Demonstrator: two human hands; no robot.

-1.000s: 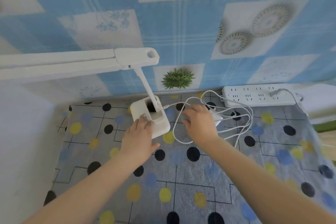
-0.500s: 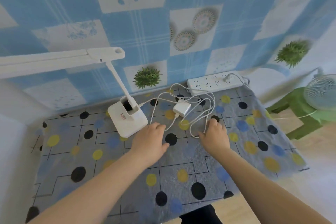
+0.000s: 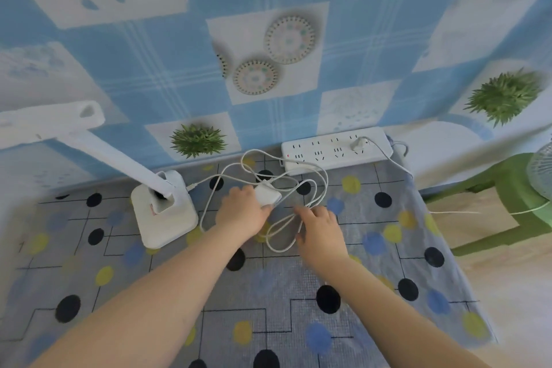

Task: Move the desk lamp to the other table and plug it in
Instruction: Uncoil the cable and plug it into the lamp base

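While hands work, a dotted grey cloth [image 3: 268, 302] covers the table beneath blue-checked wall [image 3: 167, 69].

Count: 1 desk lamp [image 3: 162, 212], 1 white power adapter [image 3: 268, 195] with 1 tangled white cable [image 3: 310, 185], 1 power strip [image 3: 334, 149] — 1 plug [image 3: 359, 143] seated in it. 2 hands in view — left hand [image 3: 241, 212], right hand [image 3: 321, 228]. 1 green stool [image 3: 507, 188], 1 fan [image 3: 542, 173], cut off by the frame edge.

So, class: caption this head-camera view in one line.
Left hand on the white adapter, right hand on its cable.
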